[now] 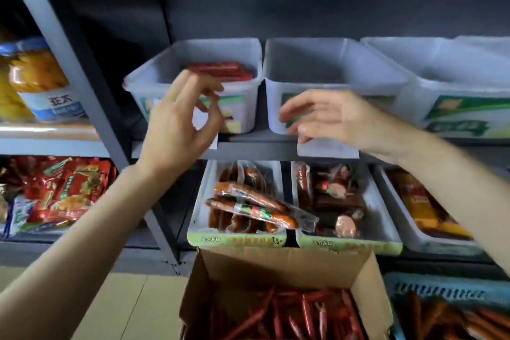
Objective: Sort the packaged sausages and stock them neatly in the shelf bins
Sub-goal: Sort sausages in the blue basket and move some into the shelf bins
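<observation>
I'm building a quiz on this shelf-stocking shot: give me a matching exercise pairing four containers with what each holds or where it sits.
Containers:
1. upper left bin
2. upper middle bin
3. cardboard box
4. blue basket

Descriptions:
A. open on the floor, full of thin red sausage sticks
B. bottom right corner, orange-brown sausages inside
C. shows no sausages inside
D. a few red sausages at its back

Pairs: 1-D, 2-C, 3-A, 4-B

middle bin [331, 63] open-topped — sausages [220, 70] crowd left bin [154, 69]
</observation>
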`<state>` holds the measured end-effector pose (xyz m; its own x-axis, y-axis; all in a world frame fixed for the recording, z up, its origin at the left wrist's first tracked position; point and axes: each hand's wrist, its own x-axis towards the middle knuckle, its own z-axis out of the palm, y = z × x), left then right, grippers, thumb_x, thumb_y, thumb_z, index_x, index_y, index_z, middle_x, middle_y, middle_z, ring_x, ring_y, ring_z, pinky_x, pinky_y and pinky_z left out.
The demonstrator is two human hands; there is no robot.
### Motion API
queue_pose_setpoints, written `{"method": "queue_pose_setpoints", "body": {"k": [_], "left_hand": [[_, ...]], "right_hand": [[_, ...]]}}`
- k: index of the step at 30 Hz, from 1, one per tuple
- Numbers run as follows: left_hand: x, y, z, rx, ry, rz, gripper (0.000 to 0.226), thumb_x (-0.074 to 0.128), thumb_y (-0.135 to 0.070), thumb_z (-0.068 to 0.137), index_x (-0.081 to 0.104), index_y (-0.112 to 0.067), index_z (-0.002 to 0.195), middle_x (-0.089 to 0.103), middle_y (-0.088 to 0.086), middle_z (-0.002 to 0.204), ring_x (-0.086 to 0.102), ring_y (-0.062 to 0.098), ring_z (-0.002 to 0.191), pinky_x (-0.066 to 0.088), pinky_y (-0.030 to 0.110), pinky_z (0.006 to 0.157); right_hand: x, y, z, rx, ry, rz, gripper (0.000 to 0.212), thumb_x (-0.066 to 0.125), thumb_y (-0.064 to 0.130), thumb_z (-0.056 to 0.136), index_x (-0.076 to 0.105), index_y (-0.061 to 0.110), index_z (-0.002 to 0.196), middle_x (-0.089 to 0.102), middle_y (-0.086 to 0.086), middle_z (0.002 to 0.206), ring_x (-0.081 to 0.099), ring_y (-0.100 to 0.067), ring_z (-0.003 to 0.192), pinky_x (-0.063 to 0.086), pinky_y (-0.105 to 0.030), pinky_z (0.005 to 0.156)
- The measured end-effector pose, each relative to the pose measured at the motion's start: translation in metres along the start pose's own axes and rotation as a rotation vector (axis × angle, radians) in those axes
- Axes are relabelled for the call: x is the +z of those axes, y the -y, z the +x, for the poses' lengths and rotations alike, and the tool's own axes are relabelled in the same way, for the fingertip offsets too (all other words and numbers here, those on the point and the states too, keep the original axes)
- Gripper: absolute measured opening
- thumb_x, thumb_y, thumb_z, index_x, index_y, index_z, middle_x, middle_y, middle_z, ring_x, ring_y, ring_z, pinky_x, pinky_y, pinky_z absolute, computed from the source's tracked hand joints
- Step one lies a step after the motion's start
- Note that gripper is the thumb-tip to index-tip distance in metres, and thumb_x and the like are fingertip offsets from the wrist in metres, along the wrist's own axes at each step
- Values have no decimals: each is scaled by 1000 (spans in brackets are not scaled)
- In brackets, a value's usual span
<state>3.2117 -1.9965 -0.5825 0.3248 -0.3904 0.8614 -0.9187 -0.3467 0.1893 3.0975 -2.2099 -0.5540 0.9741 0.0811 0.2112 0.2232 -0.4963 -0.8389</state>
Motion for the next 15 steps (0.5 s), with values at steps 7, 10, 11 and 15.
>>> {"method": "queue_pose_setpoints", "body": {"k": [7, 10, 11, 15], "left_hand": [[-5, 95, 110, -162, 496, 162, 84, 38, -61, 63, 49, -10, 130, 55, 9, 125, 54, 25, 114, 39, 29, 96], [19, 135, 119, -336, 1067, 200, 87, 57, -62, 72, 27, -26, 146, 32, -2, 150, 33, 17, 136, 24, 28, 113], [26, 143, 117, -391, 1180, 175, 83, 60, -59, 79, 23, -29, 147, 26, -4, 152, 27, 16, 139, 20, 28, 115], [44, 158, 112, -368, 1243, 183, 71, 58, -46, 87, 23, -29, 146, 29, -6, 150, 32, 16, 135, 25, 25, 111]], "right_hand": [[-21, 31, 114, -62, -59, -153, 22, 64, 3, 85, 64, 18, 100, 66, -1, 102, 64, -12, 90, 52, -22, 82], [-18, 33, 165, -72, -2, -453, 29, 66, 15, 86, 60, 16, 115, 57, 4, 108, 57, -11, 96, 40, -9, 68], [-17, 32, 181, -68, 44, -638, 37, 65, 21, 87, 56, 16, 123, 52, 5, 111, 52, -12, 100, 35, -11, 69], [-7, 15, 238, 113, 344, -1011, 68, 67, 28, 85, 32, 19, 143, 39, -6, 137, 49, -25, 117, 43, -33, 97]]}}
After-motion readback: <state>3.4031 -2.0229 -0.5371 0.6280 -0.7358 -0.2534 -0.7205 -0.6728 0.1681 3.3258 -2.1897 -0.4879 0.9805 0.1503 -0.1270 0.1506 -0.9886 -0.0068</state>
